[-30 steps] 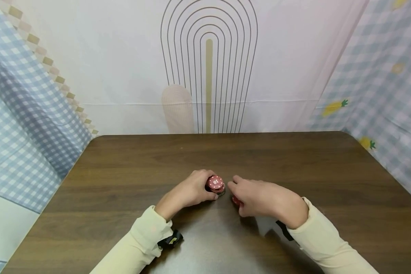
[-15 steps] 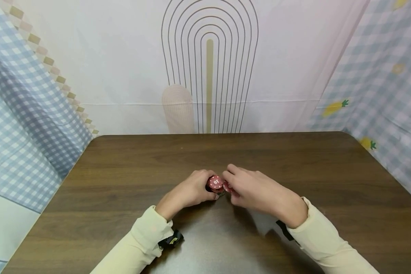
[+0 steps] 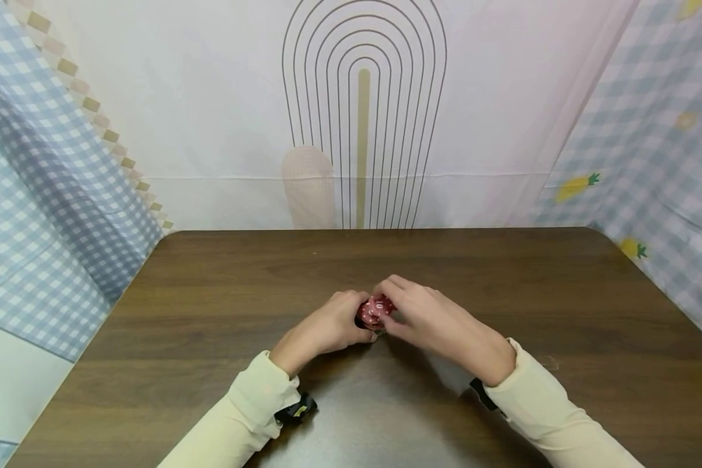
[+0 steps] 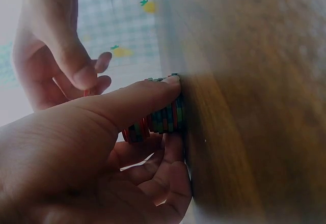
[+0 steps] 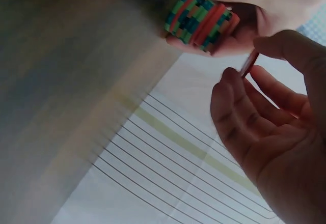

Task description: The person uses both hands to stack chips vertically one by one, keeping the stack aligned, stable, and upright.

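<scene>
A stack of poker chips, with green, blue and red edges, stands on the brown table near its middle. My left hand holds the stack, thumb on one side and fingers on the other. In the right wrist view a single red poker chip is pinched between the thumb and fingertips of my right hand. That chip is tilted and apart from the stack's top. From the head view it overlaps the red top chip, and a number shows on it.
The wooden table reaches back to a white cloth with arch lines. Blue checked cloth hangs at the left and right. Both sleeves are cream, with a black wrist strap below the left cuff.
My right hand has lifted a red chip from the table beside the stack and moved it up and left, over the stack. The left hand has kept its hold.
</scene>
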Tool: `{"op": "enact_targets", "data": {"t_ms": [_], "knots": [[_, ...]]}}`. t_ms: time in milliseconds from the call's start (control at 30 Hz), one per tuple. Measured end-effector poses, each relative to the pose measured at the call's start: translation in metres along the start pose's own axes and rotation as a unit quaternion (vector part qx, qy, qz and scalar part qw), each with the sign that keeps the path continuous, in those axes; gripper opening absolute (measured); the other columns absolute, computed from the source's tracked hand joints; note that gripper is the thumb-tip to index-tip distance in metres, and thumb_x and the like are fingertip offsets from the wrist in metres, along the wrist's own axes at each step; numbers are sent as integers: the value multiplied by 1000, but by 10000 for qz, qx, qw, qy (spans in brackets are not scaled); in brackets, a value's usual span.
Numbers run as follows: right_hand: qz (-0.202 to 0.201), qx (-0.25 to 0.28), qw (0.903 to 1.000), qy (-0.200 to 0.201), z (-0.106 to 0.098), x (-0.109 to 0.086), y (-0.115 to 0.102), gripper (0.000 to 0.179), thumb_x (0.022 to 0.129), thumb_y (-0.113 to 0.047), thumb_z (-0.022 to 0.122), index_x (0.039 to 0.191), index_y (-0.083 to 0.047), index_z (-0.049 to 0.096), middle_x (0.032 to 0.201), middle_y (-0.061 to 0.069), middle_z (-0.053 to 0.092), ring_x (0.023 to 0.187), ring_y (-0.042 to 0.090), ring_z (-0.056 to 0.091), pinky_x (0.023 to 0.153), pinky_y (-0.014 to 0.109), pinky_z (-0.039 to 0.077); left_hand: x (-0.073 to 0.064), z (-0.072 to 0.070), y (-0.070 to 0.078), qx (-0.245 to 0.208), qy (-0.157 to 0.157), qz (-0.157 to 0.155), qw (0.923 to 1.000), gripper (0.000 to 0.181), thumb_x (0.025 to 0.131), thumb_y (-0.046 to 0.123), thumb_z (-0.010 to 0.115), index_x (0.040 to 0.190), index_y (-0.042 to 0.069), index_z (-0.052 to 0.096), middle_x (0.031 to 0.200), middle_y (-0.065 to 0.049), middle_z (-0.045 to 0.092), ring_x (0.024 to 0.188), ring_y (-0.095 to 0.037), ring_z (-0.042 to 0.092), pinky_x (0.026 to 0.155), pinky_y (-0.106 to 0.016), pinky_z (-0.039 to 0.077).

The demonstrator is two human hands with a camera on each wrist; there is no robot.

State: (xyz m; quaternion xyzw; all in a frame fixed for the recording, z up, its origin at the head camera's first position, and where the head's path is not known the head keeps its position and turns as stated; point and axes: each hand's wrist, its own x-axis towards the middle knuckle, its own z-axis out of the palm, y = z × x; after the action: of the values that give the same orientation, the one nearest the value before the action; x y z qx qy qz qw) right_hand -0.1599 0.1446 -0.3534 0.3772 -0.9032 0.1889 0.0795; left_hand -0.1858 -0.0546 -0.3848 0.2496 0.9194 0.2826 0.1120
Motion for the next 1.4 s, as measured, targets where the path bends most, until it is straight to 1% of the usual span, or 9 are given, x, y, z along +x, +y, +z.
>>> {"op": "enact_targets", "data": {"t_ms": [133,300,567,700,767,933,967,1133,1400], "knots": [[-109,535,9985,87,6,1,2,10,98,-7,74,105,-7,67,101,0,63,84,13,64,71,23,55,0,0,0,39,-31,-43,10000,36,82,15,90,108,6,68,99,-4,68,96,-22,64,90,-42,54],[-40,657,9978,71,11,2,2,9,97,-7,76,102,-9,68,101,0,64,86,14,65,74,24,56,0,0,-1,40,-28,-28,10000,33,81,15,90,105,8,68,96,-3,67,94,-21,63,87,-41,54],[180,132,9997,8,14,3,1,11,97,-18,78,102,-16,69,100,-7,64,83,11,66,71,25,55,7,5,-13,50,53,164,9998,31,81,16,88,103,11,67,95,1,67,92,-18,62,85,-38,54],[217,-84,9997,-19,15,3,1,13,96,-19,79,102,-16,69,100,-7,64,81,8,63,70,26,54,1,0,-7,68,67,228,9997,28,81,14,87,101,10,67,94,0,66,92,-19,62,85,-38,54],[252,-162,9995,-39,16,4,1,14,96,-20,80,103,-16,68,100,-7,64,81,7,61,69,27,54,5,7,-16,136,134,325,9993,29,81,17,87,101,10,67,95,-1,66,92,-19,61,84,-37,53],[345,-175,9992,-79,17,3,2,14,96,-20,80,102,-17,68,100,-7,64,81,7,61,68,27,54,4,4,-10,83,69,187,9998,31,81,16,88,104,8,67,97,-3,67,94,-21,63,86,-40,54],[359,-177,9992,-91,17,3,2,14,96,-21,80,102,-17,68,100,-8,64,81,7,61,68,27,54,0,-2,-1,14,4,88,10000,30,81,12,87,102,7,67,96,-3,67,93,-22,63,86,-41,54],[391,-234,9988,-158,18,3,2,16,95,-23,81,103,-17,68,100,-8,63,80,7,60,66,26,52,6,5,-12,94,43,214,9997,31,81,17,87,104,8,67,95,-1,66,90,-19,62,81,-38,54],[365,-319,9984,-278,19,1,3,24,93,-21,83,108,-15,65,103,-4,63,76,8,58,60,26,50,1,0,-1,7,-7,46,10000,30,82,12,87,105,6,68,96,-3,67,91,-19,63,84,-38,55]]}}
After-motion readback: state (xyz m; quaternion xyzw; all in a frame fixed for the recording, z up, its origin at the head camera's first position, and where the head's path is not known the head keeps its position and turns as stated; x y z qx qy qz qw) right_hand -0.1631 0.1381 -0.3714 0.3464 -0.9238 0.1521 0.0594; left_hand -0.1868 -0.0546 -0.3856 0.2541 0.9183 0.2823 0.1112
